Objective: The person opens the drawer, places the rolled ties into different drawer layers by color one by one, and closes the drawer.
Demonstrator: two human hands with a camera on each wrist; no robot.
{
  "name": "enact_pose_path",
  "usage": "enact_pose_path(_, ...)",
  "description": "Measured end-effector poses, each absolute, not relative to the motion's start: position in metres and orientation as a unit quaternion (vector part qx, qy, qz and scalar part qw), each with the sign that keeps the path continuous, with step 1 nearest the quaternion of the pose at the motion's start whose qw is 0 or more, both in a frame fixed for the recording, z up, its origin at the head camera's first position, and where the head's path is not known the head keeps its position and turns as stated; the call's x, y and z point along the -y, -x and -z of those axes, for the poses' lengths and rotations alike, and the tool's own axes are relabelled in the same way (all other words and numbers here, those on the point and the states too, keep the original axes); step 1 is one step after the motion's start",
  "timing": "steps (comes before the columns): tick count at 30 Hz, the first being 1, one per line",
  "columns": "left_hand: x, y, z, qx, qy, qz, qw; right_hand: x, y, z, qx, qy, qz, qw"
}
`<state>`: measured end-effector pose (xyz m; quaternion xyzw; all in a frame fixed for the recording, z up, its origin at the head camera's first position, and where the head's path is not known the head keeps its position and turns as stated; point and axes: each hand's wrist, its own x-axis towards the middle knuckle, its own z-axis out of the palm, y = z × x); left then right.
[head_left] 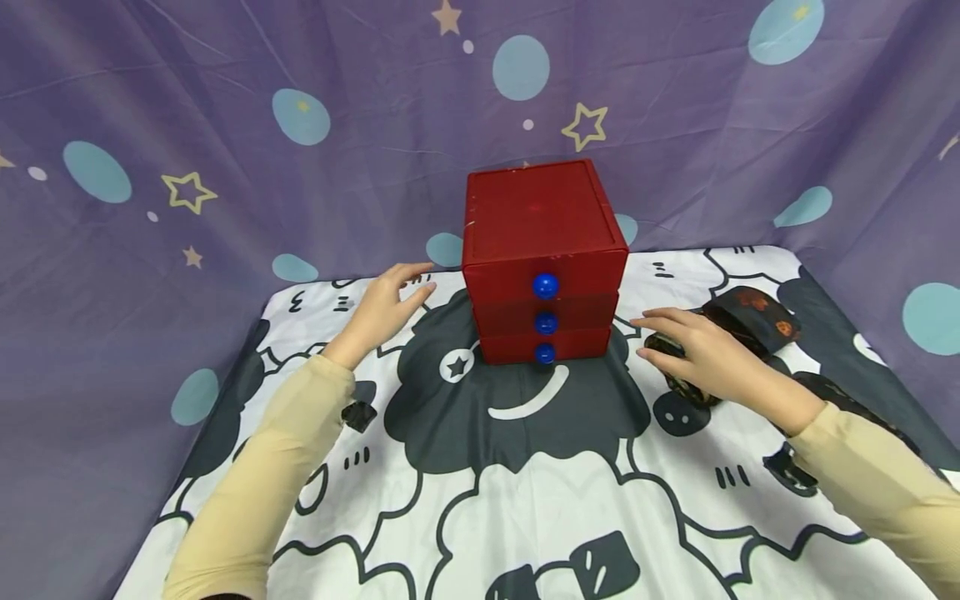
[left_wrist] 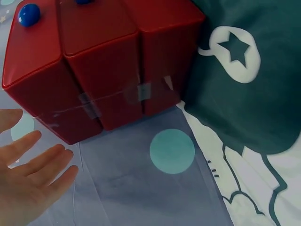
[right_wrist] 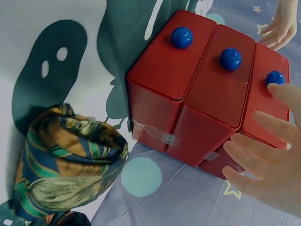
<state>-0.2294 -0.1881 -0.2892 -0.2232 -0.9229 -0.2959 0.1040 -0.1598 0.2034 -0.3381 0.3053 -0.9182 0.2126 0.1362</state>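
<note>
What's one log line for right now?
left hand: empty, beside red drawers; right hand: empty, near drawers; drawers: shut; cloth: right of drawers

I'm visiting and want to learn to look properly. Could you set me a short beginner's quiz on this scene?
1. How many blue knobs are on the red drawer unit?
2. Yes or no: is the right grip holding the patterned cloth bundle?
3. In the head view, where does the red drawer unit stand relative to the left grip and right grip? A) left of both; B) between them; C) right of both.

Key:
1. Three.
2. No; the right wrist view shows them apart.
3. B.
</note>
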Motion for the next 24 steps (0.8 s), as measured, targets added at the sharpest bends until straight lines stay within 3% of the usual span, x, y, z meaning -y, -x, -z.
enact_pose_path(12, 0.169, 0.243, 0.276, 0.895, 0.172, 0.4, 0.094, -0.188, 0.167, 0.335, 0.89, -0.314, -0.282, 0.171)
enact_pose_path(24, 0.154, 0.251, 0.272, 0.863, 0.153, 0.476, 0.077, -0.172, 0.171, 0.33, 0.894, -0.283, -0.325, 0.123)
